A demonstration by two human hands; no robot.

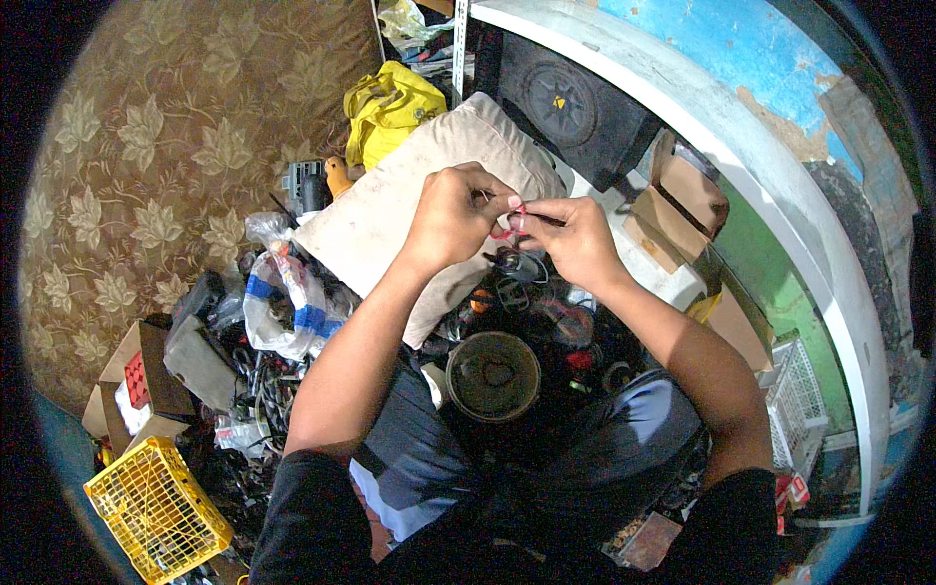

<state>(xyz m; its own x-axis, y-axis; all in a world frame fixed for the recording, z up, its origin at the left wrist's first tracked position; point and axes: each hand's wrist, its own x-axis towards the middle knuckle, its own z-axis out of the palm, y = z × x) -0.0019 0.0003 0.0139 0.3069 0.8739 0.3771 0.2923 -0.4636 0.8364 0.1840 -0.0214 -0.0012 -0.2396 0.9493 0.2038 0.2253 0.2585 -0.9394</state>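
My left hand (pixel 450 216) and my right hand (pixel 583 244) are raised close together in front of me, fingertips nearly meeting. Between them runs a thin red strand that looks like a wire (pixel 503 234), pinched by the fingers of both hands. Its ends are partly hidden behind my fingers. Behind and below the hands lies a stained beige cushion (pixel 380 200). Nearer to me, between my knees, stands a round container (pixel 493 336) with a dark loop inside.
Dark cables and small parts crowd the floor around a blue-striped plastic bag (pixel 261 314). A yellow crate (pixel 161 512) and open cardboard box (pixel 161 375) stand left. Behind the cushion are a yellow bag (pixel 395 109) and black speaker (pixel 575 107); a white crate (pixel 798 405) stands right.
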